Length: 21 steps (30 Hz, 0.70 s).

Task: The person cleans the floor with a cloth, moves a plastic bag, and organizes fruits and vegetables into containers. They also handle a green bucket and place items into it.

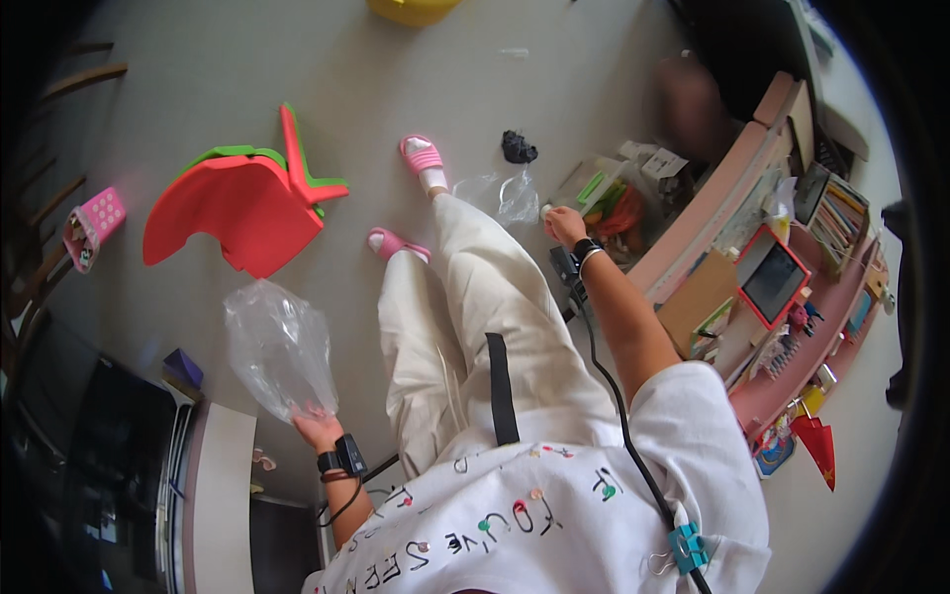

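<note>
My left hand holds a large clear plastic bag by its near end; the fingers show pink through the film. The bag hangs puffed out above the floor. Over on the other side, my right hand has its fingers closed around a small white object, only partly visible. Just past that hand stands a clear plastic bin with green and orange-red things in it. Another crumpled clear plastic bag lies on the floor, with a bunched black plastic bag beyond it.
Red and green child's chairs, stacked, stand at left, near a pink dotted wastebasket. A pink desk with books and a red-framed tablet runs along the right. A blurred person is beside it. A black cable runs along my right arm.
</note>
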### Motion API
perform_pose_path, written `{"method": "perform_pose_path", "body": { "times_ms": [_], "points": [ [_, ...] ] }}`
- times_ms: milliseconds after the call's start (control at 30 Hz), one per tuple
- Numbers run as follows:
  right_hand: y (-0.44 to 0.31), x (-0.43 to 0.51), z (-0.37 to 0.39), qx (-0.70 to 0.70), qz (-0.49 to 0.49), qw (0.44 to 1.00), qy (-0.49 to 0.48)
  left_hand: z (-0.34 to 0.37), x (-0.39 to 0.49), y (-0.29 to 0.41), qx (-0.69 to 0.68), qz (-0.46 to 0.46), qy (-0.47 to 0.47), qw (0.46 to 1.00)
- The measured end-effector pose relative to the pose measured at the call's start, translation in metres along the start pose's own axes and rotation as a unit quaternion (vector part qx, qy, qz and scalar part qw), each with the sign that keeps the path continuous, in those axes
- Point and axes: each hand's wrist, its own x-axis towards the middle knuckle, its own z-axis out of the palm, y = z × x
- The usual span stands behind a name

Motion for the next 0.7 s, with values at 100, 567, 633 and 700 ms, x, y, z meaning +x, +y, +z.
{"method": "perform_pose_path", "body": {
  "times_ms": [100,567,633,700],
  "points": [
    [0.034,0.019,0.046,-0.223,-0.022,0.972,0.064,-0.041,0.035,-0.01,0.084,-0.025,0.054,0.995],
    [0.141,0.212,0.158,-0.215,0.197,0.956,0.031,-0.012,0.086,-0.04,0.259,-0.115,0.047,0.958],
    [0.15,0.197,0.152,-0.101,0.118,0.971,0.184,0.026,0.076,-0.046,0.279,-0.134,0.0,0.951],
    [0.154,0.167,0.139,0.104,0.071,0.958,0.256,0.071,0.062,-0.056,0.295,-0.136,-0.031,0.945]
  ]
}}
